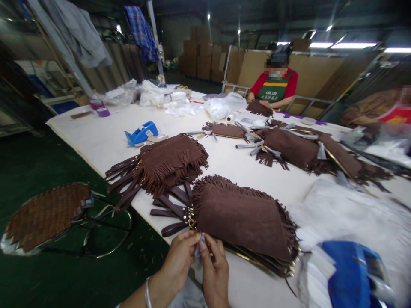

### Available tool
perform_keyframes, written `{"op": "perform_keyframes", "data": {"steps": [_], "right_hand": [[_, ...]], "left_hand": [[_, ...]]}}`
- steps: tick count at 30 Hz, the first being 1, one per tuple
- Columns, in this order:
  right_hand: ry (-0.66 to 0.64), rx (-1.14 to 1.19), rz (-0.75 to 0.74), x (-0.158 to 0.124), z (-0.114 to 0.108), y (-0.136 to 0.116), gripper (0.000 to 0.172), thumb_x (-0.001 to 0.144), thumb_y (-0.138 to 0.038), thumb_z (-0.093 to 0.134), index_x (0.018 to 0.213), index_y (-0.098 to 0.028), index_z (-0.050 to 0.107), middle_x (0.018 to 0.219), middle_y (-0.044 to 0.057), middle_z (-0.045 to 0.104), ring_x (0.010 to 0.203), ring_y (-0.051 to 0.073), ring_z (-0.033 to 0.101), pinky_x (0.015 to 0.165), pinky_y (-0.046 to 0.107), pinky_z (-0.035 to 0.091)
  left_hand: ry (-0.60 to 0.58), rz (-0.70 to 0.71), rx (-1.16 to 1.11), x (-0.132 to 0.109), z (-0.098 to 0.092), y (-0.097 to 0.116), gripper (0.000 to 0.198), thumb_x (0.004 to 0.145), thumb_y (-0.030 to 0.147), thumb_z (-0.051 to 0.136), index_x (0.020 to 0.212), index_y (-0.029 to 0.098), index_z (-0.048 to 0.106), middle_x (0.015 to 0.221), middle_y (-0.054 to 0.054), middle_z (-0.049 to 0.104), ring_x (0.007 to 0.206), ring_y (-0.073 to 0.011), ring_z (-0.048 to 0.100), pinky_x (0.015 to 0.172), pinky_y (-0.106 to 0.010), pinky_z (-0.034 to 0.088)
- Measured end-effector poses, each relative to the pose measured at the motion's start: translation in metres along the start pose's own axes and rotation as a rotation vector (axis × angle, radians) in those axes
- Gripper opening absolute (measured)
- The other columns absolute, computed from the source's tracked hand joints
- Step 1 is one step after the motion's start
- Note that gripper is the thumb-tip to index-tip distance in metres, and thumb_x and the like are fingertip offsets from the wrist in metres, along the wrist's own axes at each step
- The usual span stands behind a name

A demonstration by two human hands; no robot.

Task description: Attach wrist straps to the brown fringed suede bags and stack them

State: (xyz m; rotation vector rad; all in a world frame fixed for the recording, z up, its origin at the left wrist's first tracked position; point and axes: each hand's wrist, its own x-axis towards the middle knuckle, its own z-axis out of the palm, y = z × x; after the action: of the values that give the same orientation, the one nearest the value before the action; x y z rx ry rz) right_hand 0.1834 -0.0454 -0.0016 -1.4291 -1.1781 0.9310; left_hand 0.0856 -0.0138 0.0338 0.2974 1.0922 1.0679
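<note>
At the near edge of the table, my left hand point(180, 259) and my right hand point(215, 267) meet with fingertips pinched together. Between them is a small strip of thin greyish wrapping point(201, 244), partly hidden by the fingers. Just beyond lies a stack of dark brown fringed pouches point(239, 214), with gold zippers along the near side. Brown wrist straps point(171, 211) on gold clasps stick out from its left end, close to my fingertips. Whether the strip is attached to a pouch, I cannot tell.
Another pouch pile point(173, 160) lies farther left, beside a blue tape dispenser point(141, 133). More pouches point(289, 147) are at right. A second blue dispenser point(349, 269) and white plastic sheeting point(356, 214) sit near right. A co-worker point(276, 85) handles a pouch opposite. A stool point(48, 214) stands left.
</note>
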Motion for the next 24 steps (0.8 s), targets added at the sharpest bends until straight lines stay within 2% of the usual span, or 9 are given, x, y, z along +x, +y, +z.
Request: {"op": "perform_keyframes", "data": {"steps": [4,8,11,14,21,24], "right_hand": [[0.019,0.006,0.028,-0.001,0.003,0.001,0.029,0.091,-0.036,0.050,0.110,-0.021,0.065,0.108,0.009,0.064,0.101,0.021,0.060,0.086,0.030,0.049],[0.039,0.017,0.070,0.000,0.004,0.002,0.030,0.089,-0.036,0.053,0.112,-0.020,0.062,0.112,0.009,0.064,0.102,0.022,0.060,0.088,0.031,0.047],[-0.024,0.070,0.118,0.005,0.002,0.002,0.031,0.088,-0.037,0.053,0.111,-0.020,0.062,0.109,0.008,0.066,0.096,0.021,0.061,0.085,0.031,0.047],[-0.088,0.144,0.194,0.010,-0.001,0.000,0.031,0.086,-0.039,0.055,0.106,-0.018,0.064,0.095,0.006,0.068,0.082,0.020,0.061,0.075,0.029,0.049],[-0.057,0.266,0.322,0.017,-0.002,-0.006,0.030,0.072,-0.040,0.068,0.086,-0.013,0.067,0.064,-0.001,0.059,0.057,0.013,0.047,0.054,0.023,0.041],[-0.062,0.306,0.310,0.018,-0.004,-0.006,0.035,0.069,-0.040,0.071,0.092,-0.013,0.067,0.063,-0.002,0.057,0.056,0.012,0.044,0.051,0.022,0.036]], "left_hand": [[-0.040,-0.012,0.016,0.000,0.004,0.004,0.015,0.069,0.023,0.074,0.079,0.014,0.066,0.075,-0.005,0.068,0.067,-0.0155,0.061,0.066,-0.025,0.043],[-0.140,0.017,0.012,-0.002,0.010,0.010,0.021,0.070,0.024,0.075,0.086,0.013,0.069,0.079,-0.007,0.069,0.074,-0.0184,0.063,0.069,-0.026,0.044],[-0.205,0.000,0.004,-0.002,0.007,0.013,0.026,0.071,0.029,0.077,0.091,0.014,0.069,0.078,-0.007,0.069,0.074,-0.0193,0.063,0.068,-0.026,0.045],[-0.258,-0.077,0.024,0.001,-0.001,0.020,0.027,0.068,0.030,0.080,0.087,0.013,0.070,0.072,-0.008,0.067,0.068,-0.0191,0.062,0.065,-0.026,0.046],[-0.569,-0.180,0.222,0.017,-0.009,0.039,0.025,0.075,0.025,0.074,0.093,0.010,0.068,0.077,-0.008,0.064,0.071,-0.0169,0.061,0.071,-0.028,0.048],[-0.664,-0.194,0.271,0.022,-0.008,0.043,0.024,0.077,0.026,0.071,0.096,0.012,0.067,0.077,-0.005,0.063,0.071,-0.0160,0.060,0.073,-0.029,0.048]]}}
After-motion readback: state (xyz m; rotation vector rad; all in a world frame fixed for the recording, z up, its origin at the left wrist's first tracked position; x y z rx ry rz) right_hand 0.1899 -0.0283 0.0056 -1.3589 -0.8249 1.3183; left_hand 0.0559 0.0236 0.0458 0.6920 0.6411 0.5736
